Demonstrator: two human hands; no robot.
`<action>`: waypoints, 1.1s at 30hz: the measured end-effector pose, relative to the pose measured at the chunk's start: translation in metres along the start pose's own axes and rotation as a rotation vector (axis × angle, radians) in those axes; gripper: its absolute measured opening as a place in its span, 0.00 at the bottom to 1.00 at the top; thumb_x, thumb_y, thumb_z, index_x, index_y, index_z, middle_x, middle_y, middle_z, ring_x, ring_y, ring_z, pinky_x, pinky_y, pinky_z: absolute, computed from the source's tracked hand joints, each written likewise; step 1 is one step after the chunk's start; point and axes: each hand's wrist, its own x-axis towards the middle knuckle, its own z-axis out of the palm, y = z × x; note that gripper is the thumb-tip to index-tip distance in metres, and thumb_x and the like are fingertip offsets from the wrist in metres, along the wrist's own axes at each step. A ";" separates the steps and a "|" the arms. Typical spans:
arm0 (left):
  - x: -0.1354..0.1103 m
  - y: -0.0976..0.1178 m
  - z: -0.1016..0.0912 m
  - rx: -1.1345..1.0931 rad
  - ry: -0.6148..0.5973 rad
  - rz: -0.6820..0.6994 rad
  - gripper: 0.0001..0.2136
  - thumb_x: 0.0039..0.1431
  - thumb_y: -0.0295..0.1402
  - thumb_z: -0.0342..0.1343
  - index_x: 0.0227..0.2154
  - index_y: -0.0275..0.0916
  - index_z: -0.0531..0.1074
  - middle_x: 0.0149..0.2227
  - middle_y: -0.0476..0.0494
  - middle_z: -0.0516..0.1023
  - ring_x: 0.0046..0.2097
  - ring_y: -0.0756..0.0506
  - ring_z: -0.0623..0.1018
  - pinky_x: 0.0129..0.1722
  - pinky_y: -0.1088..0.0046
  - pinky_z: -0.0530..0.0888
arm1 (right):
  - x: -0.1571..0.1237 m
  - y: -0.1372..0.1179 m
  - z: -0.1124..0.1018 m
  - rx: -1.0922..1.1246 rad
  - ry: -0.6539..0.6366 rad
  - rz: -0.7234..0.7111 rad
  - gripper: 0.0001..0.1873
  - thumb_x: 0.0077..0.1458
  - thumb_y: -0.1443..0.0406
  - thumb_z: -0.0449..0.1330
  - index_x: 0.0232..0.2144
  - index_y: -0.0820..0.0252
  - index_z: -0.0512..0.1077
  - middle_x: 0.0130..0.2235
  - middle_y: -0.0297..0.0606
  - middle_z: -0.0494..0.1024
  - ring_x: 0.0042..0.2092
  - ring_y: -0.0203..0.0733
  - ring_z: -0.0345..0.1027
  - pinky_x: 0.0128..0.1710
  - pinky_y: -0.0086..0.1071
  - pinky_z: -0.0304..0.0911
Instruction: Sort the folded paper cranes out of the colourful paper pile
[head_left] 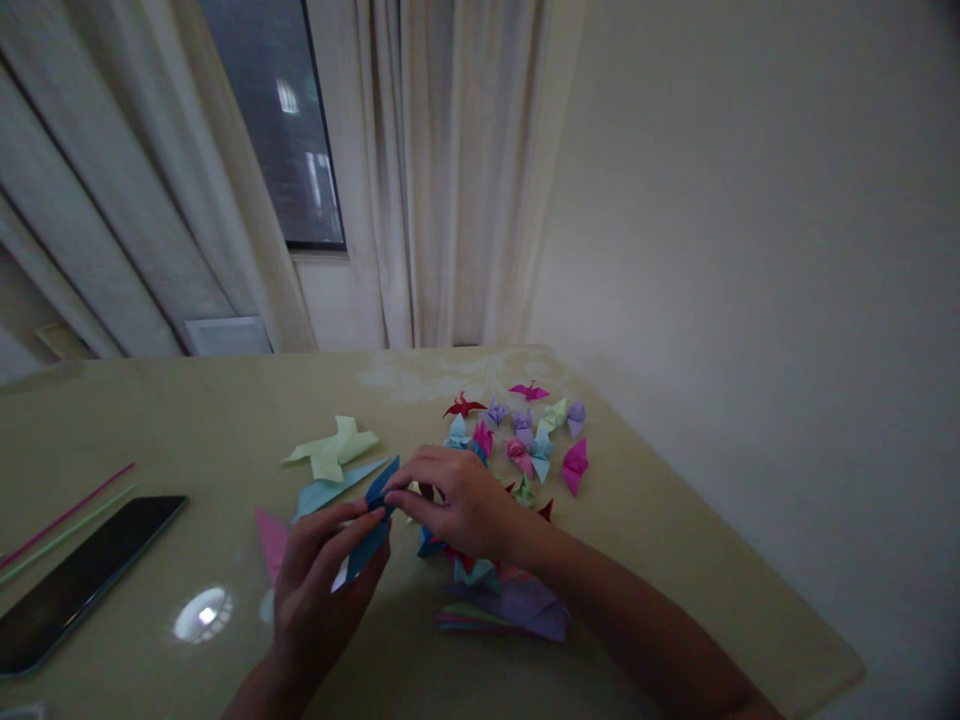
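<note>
My left hand (319, 580) and my right hand (454, 500) meet above the table (187, 430) on a dark blue folded paper piece (373, 525). The left fingers pinch its lower part. The right fingertips pinch its upper edge. Just behind the hands lie a pale green folded paper shape (334, 450) and a light blue paper piece (330, 490). A pink paper corner (271, 540) shows left of my left hand.
Several small folded paper figures (525, 435) in red, pink, purple and blue lie behind the right hand. A stack of coloured paper sheets (510, 605) sits under my right wrist. A dark phone (82, 580) and two thin sticks (67, 520) lie at the left. Curtains and a window rise behind.
</note>
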 end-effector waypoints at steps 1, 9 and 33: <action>0.000 0.000 0.000 -0.002 -0.001 0.005 0.14 0.59 0.22 0.67 0.46 0.41 0.76 0.45 0.42 0.78 0.43 0.44 0.81 0.41 0.65 0.83 | 0.000 0.000 0.000 -0.001 -0.001 0.001 0.06 0.67 0.63 0.65 0.43 0.57 0.81 0.37 0.35 0.80 0.37 0.36 0.72 0.40 0.28 0.65; -0.007 -0.002 0.001 -0.052 -0.021 -0.015 0.11 0.60 0.22 0.67 0.44 0.40 0.78 0.47 0.42 0.76 0.41 0.47 0.80 0.40 0.68 0.81 | -0.001 0.000 -0.003 -0.046 -0.021 -0.026 0.07 0.68 0.63 0.65 0.46 0.58 0.81 0.42 0.37 0.82 0.41 0.37 0.74 0.44 0.29 0.66; -0.005 -0.001 0.002 -0.037 -0.028 -0.029 0.12 0.58 0.19 0.68 0.41 0.40 0.79 0.47 0.42 0.77 0.41 0.47 0.80 0.41 0.68 0.80 | -0.013 0.086 -0.088 -0.887 -0.412 0.753 0.10 0.56 0.71 0.66 0.40 0.61 0.83 0.44 0.50 0.85 0.47 0.53 0.80 0.41 0.33 0.68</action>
